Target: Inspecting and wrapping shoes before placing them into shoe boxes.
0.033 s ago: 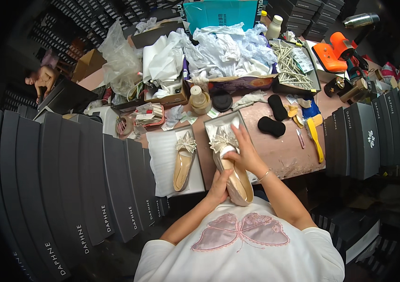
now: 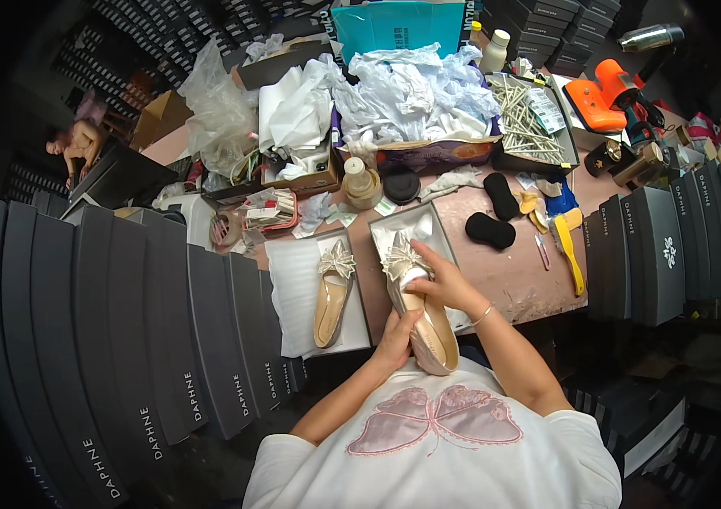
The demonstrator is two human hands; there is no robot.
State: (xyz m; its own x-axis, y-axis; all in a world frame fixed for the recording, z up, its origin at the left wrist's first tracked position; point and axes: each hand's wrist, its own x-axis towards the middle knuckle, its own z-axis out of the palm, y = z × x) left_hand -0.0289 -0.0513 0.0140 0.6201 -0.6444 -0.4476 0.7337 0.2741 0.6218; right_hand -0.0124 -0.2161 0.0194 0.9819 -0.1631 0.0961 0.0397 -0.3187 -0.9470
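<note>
Between my hands is a beige flat shoe (image 2: 438,349) with a jewelled bow on its toe and white stuffing inside the toe. My left hand (image 2: 394,339) is closed round the shoe's left side near its middle. Over the front part lies my right hand (image 2: 452,288), thumb at the shoe's opening and fingers against the bow. Beneath the shoe's toe is an open shoebox (image 2: 440,222) with white lining. The matching shoe (image 2: 329,314) rests to the left in the box's other half, on white wrapping (image 2: 291,293).
Stacked grey shoeboxes flank me at left (image 2: 157,322) and right (image 2: 657,254). A yellow brush (image 2: 570,254), black sponges (image 2: 491,230) and a glass bottle (image 2: 361,184) lie beyond the shoes. Crumpled tissue paper (image 2: 411,89) fills a box at the back. A person (image 2: 81,142) sits far left.
My right hand's fingers have come down from the white paper beyond the toe to the bow. The shoe has barely shifted, and my left hand keeps its hold.
</note>
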